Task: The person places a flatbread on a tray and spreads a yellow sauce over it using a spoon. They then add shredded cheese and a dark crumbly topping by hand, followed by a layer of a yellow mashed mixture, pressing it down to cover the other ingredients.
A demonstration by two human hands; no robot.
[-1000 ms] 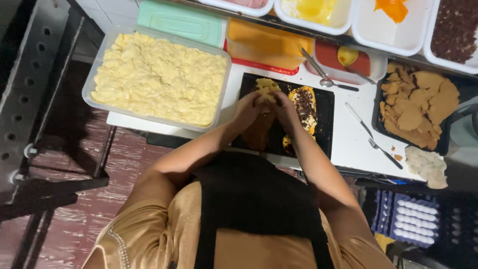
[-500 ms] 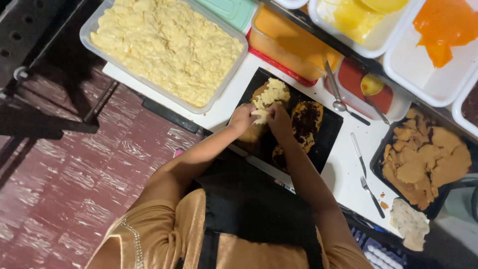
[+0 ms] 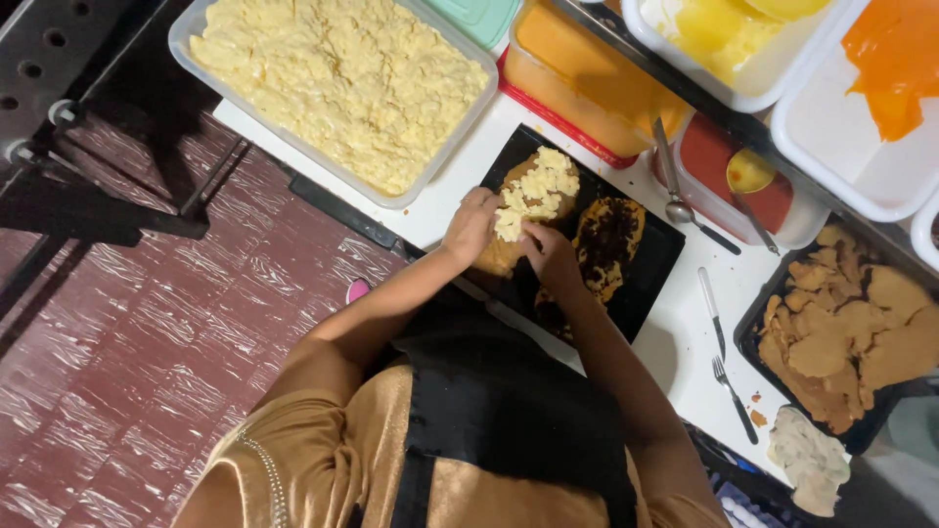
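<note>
Both hands work over a black rectangular tray (image 3: 653, 262) on the white tabletop (image 3: 675, 342). Left hand (image 3: 471, 225) sits at the left edge of a round tan flatbread (image 3: 499, 252), fingers curled against a pile of pale yellow scrambled egg (image 3: 533, 191) heaped on it. Right hand (image 3: 551, 256) is at the near side of the same pile, fingertips pressed into it. Grip: both hands part closed, pinching or pushing egg; cannot tell if either actually has a clump pinched. Egg pile lies on the flatbread, far-left part of the tray. Beside it on the tray, a second round piece with dark brown topping (image 3: 608, 244), touching or nearly so.

Around: large clear rectangular tub of scrambled egg (image 3: 337, 83) just left of the tray, orange-filled container with red lid (image 3: 587, 98) behind it, metal spoon (image 3: 670, 186) near a red tub, knife (image 3: 711, 311) and fork (image 3: 732, 396) to the right, black tray of tan round crisps (image 3: 851, 342) far right.

Risks, as judged: egg is loose and crumbly, so pressing from two sides may push bits off the flatbread onto the tray or into the dark-topped piece. The pile sits toward one edge, so it may spill over that rim. Pressing hard could tear the flatbread.
</note>
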